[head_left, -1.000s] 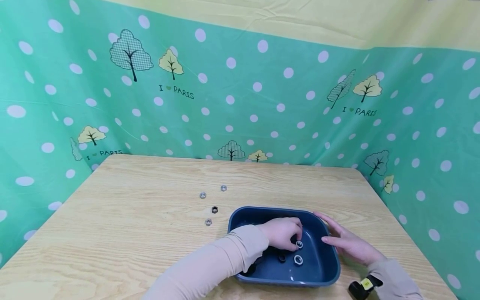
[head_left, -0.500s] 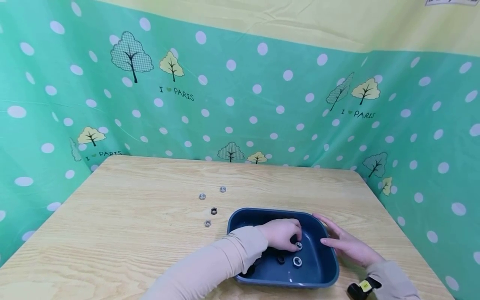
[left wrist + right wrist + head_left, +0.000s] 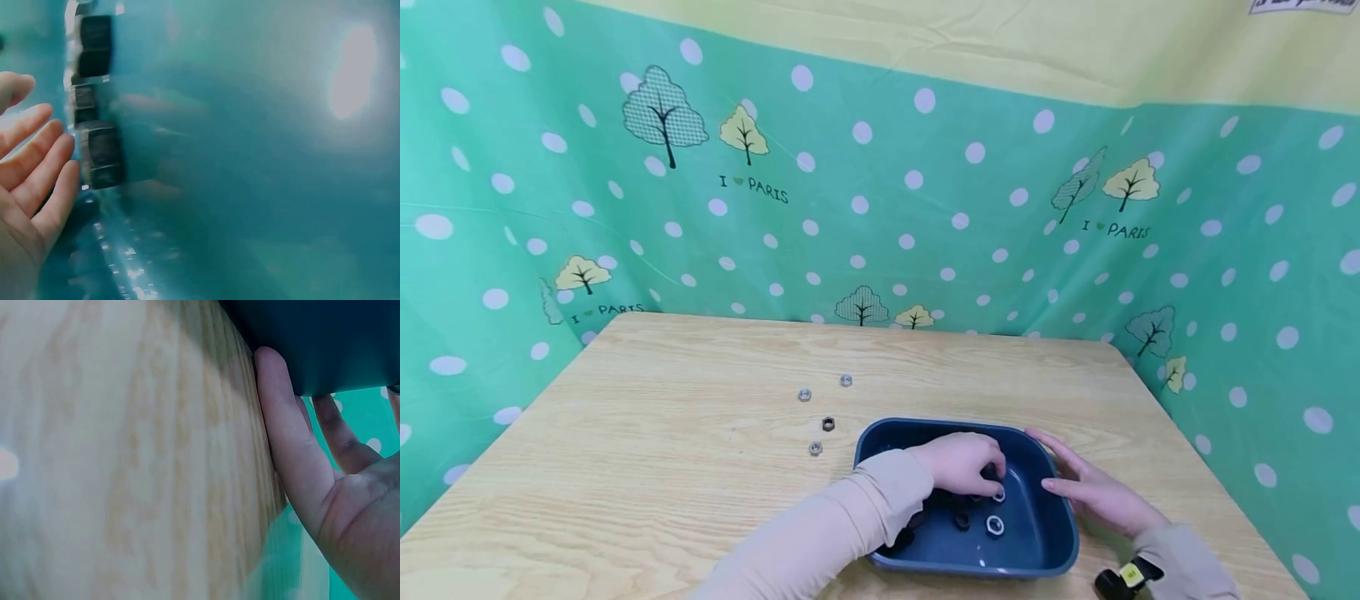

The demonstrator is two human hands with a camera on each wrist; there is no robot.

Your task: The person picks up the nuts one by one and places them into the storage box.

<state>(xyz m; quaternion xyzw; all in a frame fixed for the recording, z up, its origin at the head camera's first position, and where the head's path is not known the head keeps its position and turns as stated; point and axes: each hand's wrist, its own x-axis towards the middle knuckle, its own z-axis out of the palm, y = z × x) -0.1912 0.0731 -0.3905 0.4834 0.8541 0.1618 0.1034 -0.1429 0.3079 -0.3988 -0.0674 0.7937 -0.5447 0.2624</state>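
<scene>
In the head view a dark blue plastic bin stands on the table with several hex nuts in it. My left hand reaches down into it, fingers bent over the nuts. Close to its thumb lies a silver nut; another silver nut and a black nut lie nearer the front wall. In the left wrist view the fingers are loosely extended beside dark nuts, with nothing visible between them and the thumb. My right hand rests against the bin's right side, fingers outstretched along the outer wall.
Left of the bin, several loose nuts lie on the wooden table, among them a black nut and a silver nut. A black strapped device sits at the right wrist. Green dotted cloth hangs behind the table.
My left hand has shifted slightly within the bin, and a dark nut beneath its fingers shows a little more. The right hand stays at the bin's side.
</scene>
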